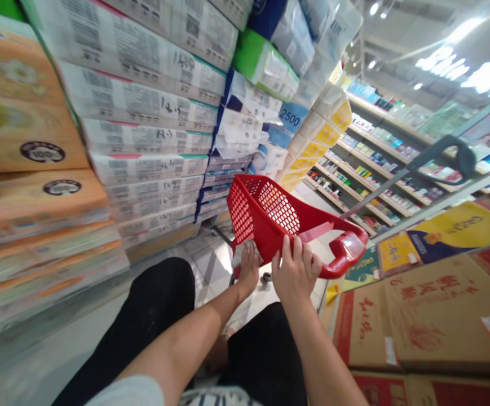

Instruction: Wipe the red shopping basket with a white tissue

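A red plastic shopping cart (270, 225) with honeycomb holes in its walls stands tilted in my view, between stacked goods. My left hand (248, 268) presses a pale grey cloth (239, 254) against the outside of the cart's near wall, fingers stretched over it. The cloth is partly hidden under the hand. On the cart's near rim rests my right hand (298, 270), its fingers hooked over the edge below the handle (348, 248). The palm side of the right hand is hidden.
Tall stacks of white packs (143, 107) and orange tissue packs (37, 141) rise on the left. Cardboard cartons (435, 310) stand close on the right. Farther back are product shelves (371, 152) and a grey pole with a loop (443, 160). My knees (160, 293) flank my forearms.
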The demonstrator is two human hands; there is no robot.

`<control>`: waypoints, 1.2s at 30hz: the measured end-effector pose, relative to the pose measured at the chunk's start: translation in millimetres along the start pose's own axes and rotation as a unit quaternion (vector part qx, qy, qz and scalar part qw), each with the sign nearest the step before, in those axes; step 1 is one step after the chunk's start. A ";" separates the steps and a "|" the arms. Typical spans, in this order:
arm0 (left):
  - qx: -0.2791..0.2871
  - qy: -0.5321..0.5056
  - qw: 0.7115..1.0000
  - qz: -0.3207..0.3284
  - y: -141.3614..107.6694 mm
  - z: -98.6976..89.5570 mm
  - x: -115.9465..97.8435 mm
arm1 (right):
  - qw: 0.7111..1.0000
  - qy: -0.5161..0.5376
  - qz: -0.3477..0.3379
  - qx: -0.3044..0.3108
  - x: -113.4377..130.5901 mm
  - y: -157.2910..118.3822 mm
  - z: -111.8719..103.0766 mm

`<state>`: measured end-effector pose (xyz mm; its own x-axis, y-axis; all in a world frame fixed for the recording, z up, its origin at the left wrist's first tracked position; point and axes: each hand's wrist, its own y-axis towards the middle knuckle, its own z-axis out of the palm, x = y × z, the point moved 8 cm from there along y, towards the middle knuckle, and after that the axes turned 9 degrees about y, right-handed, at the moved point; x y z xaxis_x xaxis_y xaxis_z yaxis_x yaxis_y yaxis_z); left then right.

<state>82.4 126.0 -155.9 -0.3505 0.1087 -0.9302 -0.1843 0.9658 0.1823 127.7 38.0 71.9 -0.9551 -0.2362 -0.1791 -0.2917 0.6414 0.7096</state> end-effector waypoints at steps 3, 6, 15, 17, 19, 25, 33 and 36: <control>-0.007 0.009 0.997 0.078 -6.9 1.5 -15.2 | 1.000 0.003 0.008 0.001 0.3 -0.8 -0.8; 0.004 0.024 0.983 0.180 -12.2 -1.9 -43.9 | 1.000 0.009 0.012 0.004 1.2 -1.0 -0.5; 0.032 -0.049 0.983 0.172 8.4 -31.2 -81.5 | 1.000 0.022 0.016 0.007 3.9 -2.9 1.5; 0.029 -0.070 0.991 0.108 14.2 -36.0 -76.3 | 1.000 0.026 0.014 0.002 5.8 -2.7 1.2; 0.021 -0.077 0.992 0.100 17.5 -41.0 -79.3 | 1.000 0.027 0.012 -0.007 8.2 -2.1 0.5; -0.003 -0.067 0.987 0.144 26.9 -60.0 -104.9 | 0.999 0.027 0.006 -0.031 13.2 -3.3 -2.8; 0.017 0.036 0.968 0.246 44.7 -88.0 -148.6 | 1.000 0.026 -0.011 0.001 14.6 -9.4 -3.0; 0.008 0.048 0.972 0.231 49.9 -98.0 -152.5 | 0.999 0.032 -0.021 0.007 15.0 -10.2 -4.2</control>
<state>36.7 134.6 26.3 -0.4766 0.5097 -0.7162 0.0263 0.8227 0.5679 116.6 24.8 64.9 -0.9369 -0.3088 -0.1637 -0.3320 0.6397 0.6932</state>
